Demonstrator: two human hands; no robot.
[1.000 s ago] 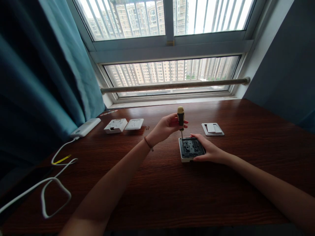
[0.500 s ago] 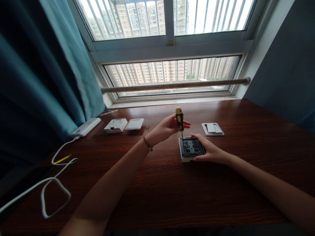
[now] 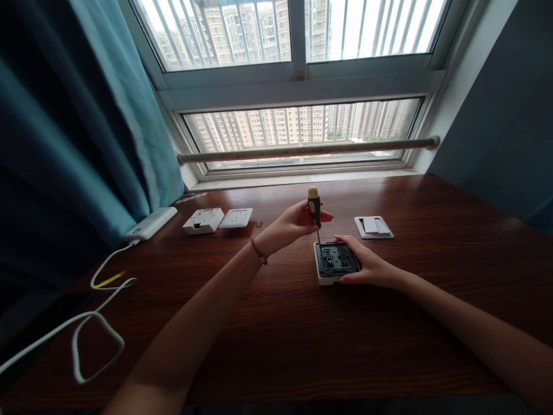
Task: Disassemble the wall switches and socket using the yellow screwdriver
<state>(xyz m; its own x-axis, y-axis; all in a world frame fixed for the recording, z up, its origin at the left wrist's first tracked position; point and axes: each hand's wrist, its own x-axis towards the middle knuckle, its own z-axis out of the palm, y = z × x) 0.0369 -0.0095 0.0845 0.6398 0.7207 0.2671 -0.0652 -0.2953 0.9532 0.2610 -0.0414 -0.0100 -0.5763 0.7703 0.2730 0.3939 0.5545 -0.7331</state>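
Left hand (image 3: 294,225) on screwdriver (image 3: 314,208), right hand (image 3: 367,262) on switch module (image 3: 337,260)

The left hand grips the screwdriver handle, some fingers extended. The right hand clasps the module's right side, fingers at the far edge, thumb at the near edge.

Left to right on the tabletop (image 3: 259,346):

- A white device (image 3: 151,223) with a looped white cable (image 3: 95,314) and a yellow strip (image 3: 110,280).
- A white box (image 3: 203,221), just beside a socket panel (image 3: 236,218).
- Small reddish metal pieces (image 3: 258,225), possibly screws.
- The screwdriver, slightly tilted, its shaft reaching the left part of the module face. Tip seating is too small to confirm.
- The switch module, flat, dark face up, in front of the person.
- A white cover (image 3: 374,227), beyond the right hand.

Handling (judged): the module is probably light, rigid and smooth, so it may slide or turn under side load. Hold it by opposite side walls; keep fingers off the raised face parts, which may be fragile. Hold the screwdriver by its thick handle.
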